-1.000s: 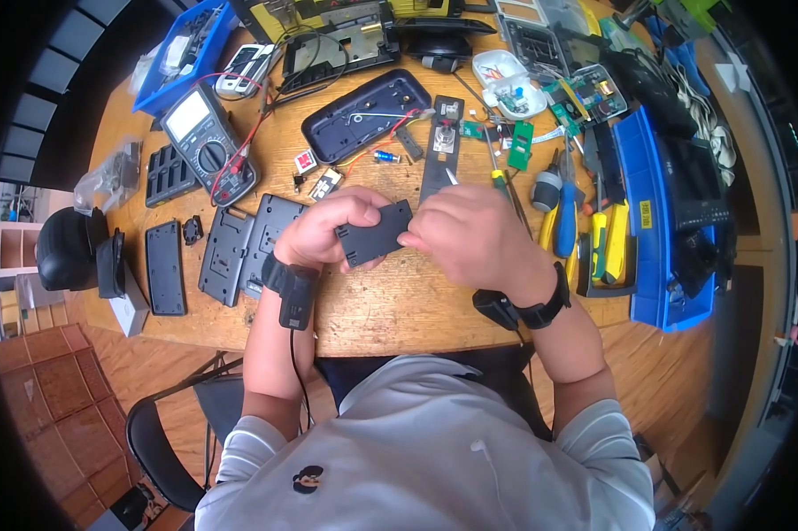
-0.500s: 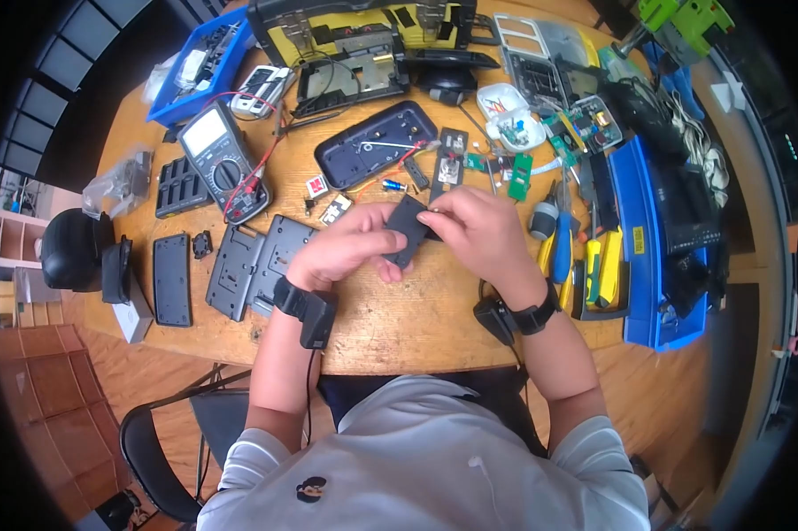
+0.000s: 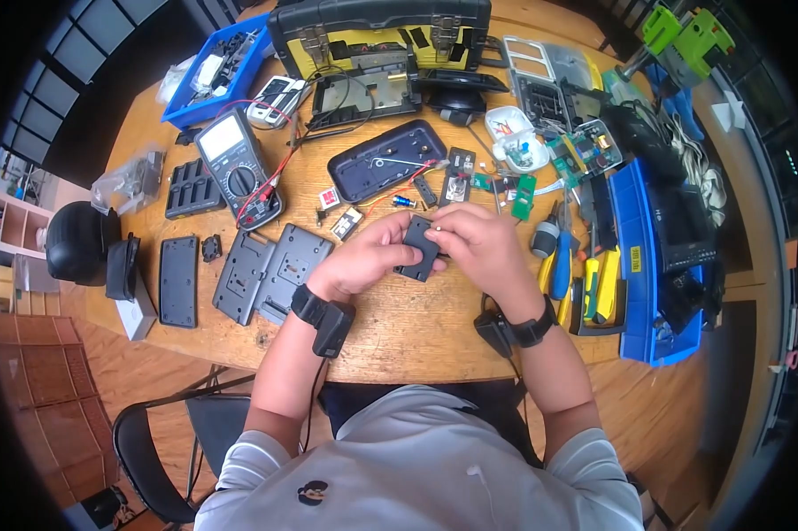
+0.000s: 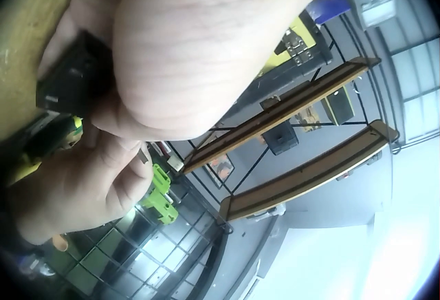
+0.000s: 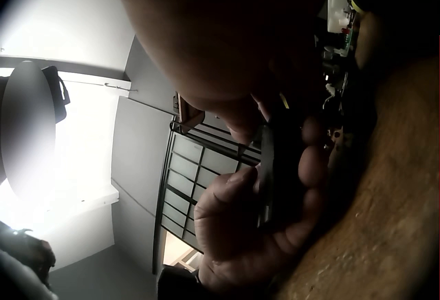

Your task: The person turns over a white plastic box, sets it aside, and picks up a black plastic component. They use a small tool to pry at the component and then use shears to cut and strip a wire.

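Note:
My left hand grips a flat black plastic case above the middle of the table, thumb across its face. My right hand is at the case's upper right edge, its thumb and forefinger pinching a small thin piece with a bright tip. What kind of piece it is I cannot tell. In the right wrist view the case is seen edge-on between the left thumb and fingers. The left wrist view shows the dark end of the case beside the left palm.
Two black plates and a shallow black cover lie to the left, below a multimeter. A dark blue housing and green circuit boards lie ahead. A blue screwdriver and blue bin stand right.
The case has turned steeper and moved right with my left hand. My right hand has come from beside it to its upper right edge. The head view has shifted, showing more of the table's far side.

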